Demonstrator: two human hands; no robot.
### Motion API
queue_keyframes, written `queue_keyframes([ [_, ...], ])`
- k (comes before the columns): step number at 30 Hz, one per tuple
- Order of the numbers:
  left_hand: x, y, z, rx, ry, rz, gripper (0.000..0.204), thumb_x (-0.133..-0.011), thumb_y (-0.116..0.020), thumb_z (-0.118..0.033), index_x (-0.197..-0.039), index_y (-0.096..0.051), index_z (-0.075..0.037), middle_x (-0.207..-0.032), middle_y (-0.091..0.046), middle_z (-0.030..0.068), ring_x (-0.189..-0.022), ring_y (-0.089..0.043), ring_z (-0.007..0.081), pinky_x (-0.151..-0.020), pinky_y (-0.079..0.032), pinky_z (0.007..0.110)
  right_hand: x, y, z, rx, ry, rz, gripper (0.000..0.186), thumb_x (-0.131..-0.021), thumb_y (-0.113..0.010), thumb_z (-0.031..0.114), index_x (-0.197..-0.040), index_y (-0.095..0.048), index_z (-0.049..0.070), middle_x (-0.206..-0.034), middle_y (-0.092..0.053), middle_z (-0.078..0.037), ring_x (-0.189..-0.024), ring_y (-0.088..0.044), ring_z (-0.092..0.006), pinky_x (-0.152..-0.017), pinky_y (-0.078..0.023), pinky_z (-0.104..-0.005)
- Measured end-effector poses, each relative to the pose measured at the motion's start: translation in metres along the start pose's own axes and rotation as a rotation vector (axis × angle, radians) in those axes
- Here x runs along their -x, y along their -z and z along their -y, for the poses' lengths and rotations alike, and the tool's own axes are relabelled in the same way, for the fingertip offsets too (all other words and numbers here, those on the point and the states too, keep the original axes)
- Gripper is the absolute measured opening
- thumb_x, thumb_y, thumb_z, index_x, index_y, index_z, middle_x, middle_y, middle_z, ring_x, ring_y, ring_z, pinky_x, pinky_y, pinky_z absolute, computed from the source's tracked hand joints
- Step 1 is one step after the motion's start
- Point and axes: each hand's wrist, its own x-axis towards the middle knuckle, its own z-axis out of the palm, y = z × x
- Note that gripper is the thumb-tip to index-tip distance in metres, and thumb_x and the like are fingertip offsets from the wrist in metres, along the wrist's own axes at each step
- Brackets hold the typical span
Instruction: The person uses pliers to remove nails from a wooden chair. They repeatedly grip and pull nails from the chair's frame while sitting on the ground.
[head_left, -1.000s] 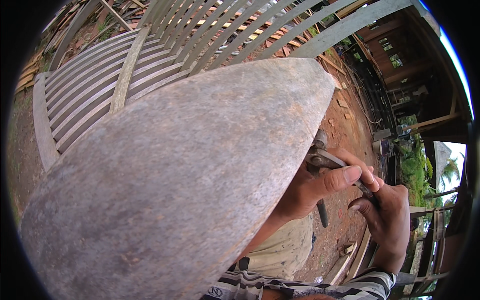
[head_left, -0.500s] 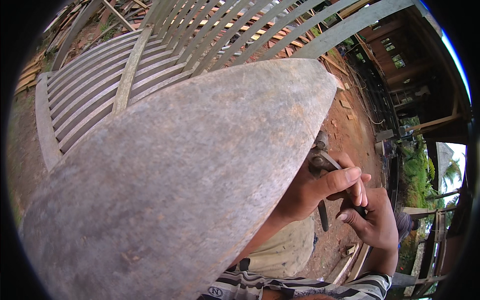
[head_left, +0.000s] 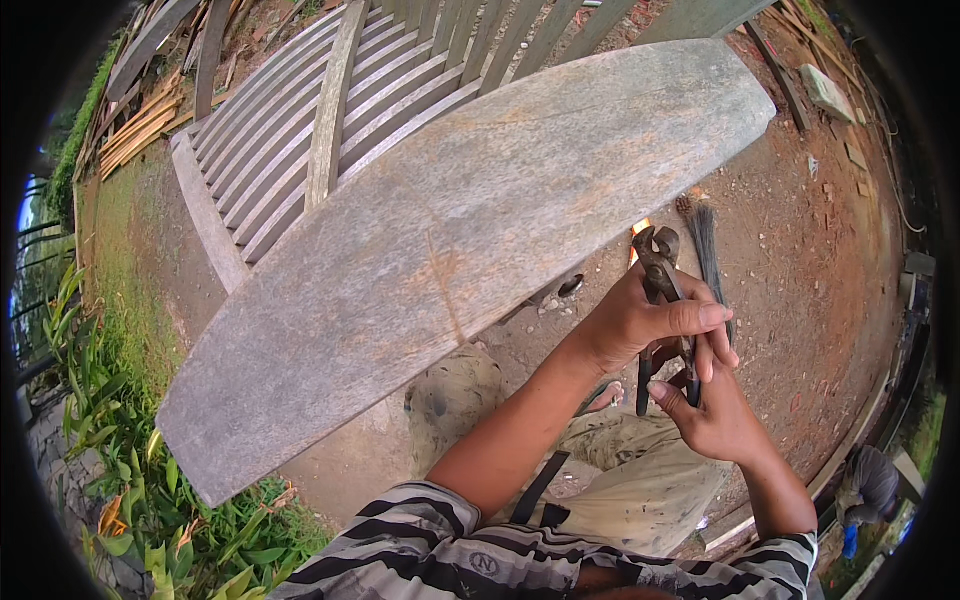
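Dark metal pincers (head_left: pixel 657 262) with rounded jaws stand jaws-up between my two hands. My left hand (head_left: pixel 640 318) wraps the pincers just below the jaws, its thumb stretched toward the right. Lower down, my right hand (head_left: pixel 712 415) closes on one of the black handles, its thumb lying against it. The other handle hangs free to the left of that thumb. A broad grey weathered board (head_left: pixel 440 250) with rounded long edges lies across the view, left of and beyond my hands. Neither hand touches it.
The board sits by a slatted wooden frame (head_left: pixel 323 120). Behind my hands a bundle of dark thin strands (head_left: pixel 708 245) lies on the dirt ground (head_left: pixel 790 340). Green plants (head_left: pixel 120 470) grow at left; stacked timber (head_left: pixel 143 135) lies far left. Another person (head_left: pixel 872 483) is at the lower right.
My view has shifted, so the board appears smaller and whole, and my forearms, legs and the ground show more. Both hands keep hold of the pincers in nearly the same pose.
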Motion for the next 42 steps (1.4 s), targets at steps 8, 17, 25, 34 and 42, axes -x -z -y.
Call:
queue_keyframes([
  [8,0.015,-0.041,0.024,-0.077,0.406,-0.109,0.038,-0.093,-0.072,-0.025,-0.112,-0.068,0.008,-0.097,-0.074,0.0144,-0.090,-0.075,0.0234,-0.094,-0.054,0.034,0.068,-0.073,0.012,-0.791,-0.384,-0.255,0.035,-0.100,-0.060,0.004,-0.133,-0.053,-0.006,-0.115,-0.067,-0.020,-0.094,-0.070,-0.0244,-0.073,-0.059,-0.0337],
  [17,0.100,-0.142,-0.050,-1.038,0.635,-0.574,0.054,-0.100,-0.069,-0.023,-0.144,-0.053,0.003,-0.130,-0.069,0.0173,-0.124,-0.064,0.0227,-0.106,-0.048,0.037,0.090,-0.132,0.080,-0.494,-0.317,-0.467,0.067,-0.093,-0.062,0.003,-0.153,-0.033,-0.007,-0.147,-0.043,-0.030,-0.138,-0.044,-0.0461,-0.111,-0.041,-0.0543],
  [25,0.103,-0.120,-0.140,-1.199,0.563,-0.603,0.041,-0.107,-0.052,-0.011,-0.145,-0.053,0.003,-0.138,-0.066,0.0169,-0.127,-0.063,0.0251,-0.109,-0.046,0.038,-0.009,-0.187,0.174,-0.574,-0.224,-0.791,0.095,-0.092,-0.070,0.020,-0.161,-0.010,-0.004,-0.162,-0.020,-0.032,-0.152,-0.019,-0.0518,-0.123,-0.021,-0.0575],
  [34,0.113,-0.093,-0.160,-1.277,0.709,-0.518,0.036,-0.108,-0.049,-0.013,-0.139,-0.056,0.003,-0.136,-0.065,0.0181,-0.126,-0.063,0.0279,-0.108,-0.045,0.038,-0.047,-0.229,0.186,-0.498,-0.320,-0.899,0.081,-0.100,-0.063,0.019,-0.162,-0.014,-0.001,-0.163,-0.022,-0.029,-0.151,-0.025,-0.0495,-0.123,-0.025,-0.0564],
  [42,0.111,-0.086,-0.171,-1.282,0.674,-0.372,0.046,-0.108,-0.044,-0.007,-0.153,-0.041,0.004,-0.153,-0.053,0.0189,-0.140,-0.052,0.0296,-0.116,-0.037,0.038,-0.074,-0.244,0.179,-0.754,-0.251,-1.128,0.060,-0.112,-0.046,0.032,-0.161,-0.028,0.001,-0.163,-0.036,-0.016,-0.150,-0.034,-0.0282,-0.125,-0.024,-0.0410],
])
